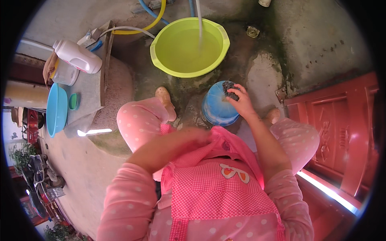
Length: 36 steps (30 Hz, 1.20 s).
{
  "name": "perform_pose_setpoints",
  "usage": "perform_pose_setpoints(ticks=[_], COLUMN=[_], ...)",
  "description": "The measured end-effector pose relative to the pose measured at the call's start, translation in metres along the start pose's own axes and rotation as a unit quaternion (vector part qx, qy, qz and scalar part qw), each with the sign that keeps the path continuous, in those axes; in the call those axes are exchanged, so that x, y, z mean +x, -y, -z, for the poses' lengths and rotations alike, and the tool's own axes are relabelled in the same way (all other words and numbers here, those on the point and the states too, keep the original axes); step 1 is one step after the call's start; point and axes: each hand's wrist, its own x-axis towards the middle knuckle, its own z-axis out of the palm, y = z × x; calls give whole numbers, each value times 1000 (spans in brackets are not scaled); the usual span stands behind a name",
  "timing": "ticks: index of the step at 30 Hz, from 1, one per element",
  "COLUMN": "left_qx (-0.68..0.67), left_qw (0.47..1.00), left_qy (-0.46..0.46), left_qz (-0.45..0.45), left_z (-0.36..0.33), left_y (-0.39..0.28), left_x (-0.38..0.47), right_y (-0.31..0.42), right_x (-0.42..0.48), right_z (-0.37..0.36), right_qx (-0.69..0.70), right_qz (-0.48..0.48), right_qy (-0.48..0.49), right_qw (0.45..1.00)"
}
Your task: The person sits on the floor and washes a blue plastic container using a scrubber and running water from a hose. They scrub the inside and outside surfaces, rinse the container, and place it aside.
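Observation:
My right hand (243, 101) grips a dark wire-mesh scouring pad (229, 88). The pad lies against the surface of a blue plastic bucket (217, 104), which looks upturned on the wet floor between my feet. Motion blurs my left hand (200, 135), held in front of the pink checked apron (208, 186) at my lap; its fingers are not clear. Beyond the bucket stands a lime-green plastic basin (184, 70) holding water. A pale hose (199, 18) hangs over the basin, its lower end in or just above the water.
At left, a stone ledge (87, 93) bears a white plastic jug (81, 58), a clear container (64, 72), a small green dish (74, 101) and a light-blue basin (56, 111). A red metal door (328, 132) flanks my right. A floor drain (252, 31) lies beyond, right of the lime-green basin.

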Motion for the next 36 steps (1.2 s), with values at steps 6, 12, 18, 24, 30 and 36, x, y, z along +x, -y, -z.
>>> perform_pose_setpoints(ticks=[6, 12, 18, 24, 30, 36], left_qx=[-155, 49, -567, -649, -569, -596], left_qw=[953, 989, 773, 694, 780, 737], left_qy=[183, -138, -241, -293, -244, -312], left_qz=[183, 19, 153, 107, 87, 65], left_z=[-49, -10, -21, -33, 12, 13], left_y=[22, 15, -13, -18, -18, -49], left_x=[36, 58, 92, 125, 153, 161], right_y=[-9, 10, 21, 20, 12, 4], right_x=[-4, -9, -26, -19, -22, -12], right_z=[6, 12, 8, 6, 15, 20], right_qx=[65, -4, -186, -146, -164, -137], right_qz=[-3, 44, 83, 51, 28, -4], right_qy=[-9, 24, 99, 82, 62, 4], right_qw=[998, 999, 974, 985, 984, 991])
